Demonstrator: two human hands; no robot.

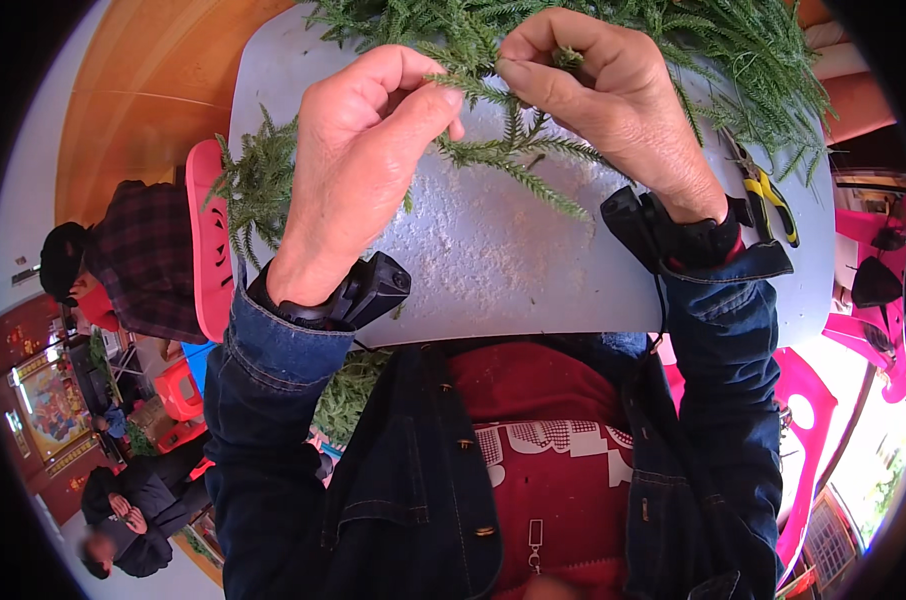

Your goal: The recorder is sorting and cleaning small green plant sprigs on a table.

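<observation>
Over the far half of the table I hold a green artificial evergreen sprig [513,150] up between both hands. My left hand [368,140] is closed, its thumb and forefinger pinching the sprig's left side. My right hand [603,95] pinches it near the top, thumb against forefinger, with a small green tip poking out between the fingers. Several needled side twigs fan out below the hands. What exactly lies between the fingertips is partly hidden. Each wrist wears a black strapped device.
A large heap of evergreen branches [743,70] covers the far edge of the pale table [493,280], and a smaller bunch [261,180] lies at its left. Yellow-and-black pliers [768,195] rest at the right. White crumbs dot the tabletop. A pink chair [208,240] stands left; people sit beyond.
</observation>
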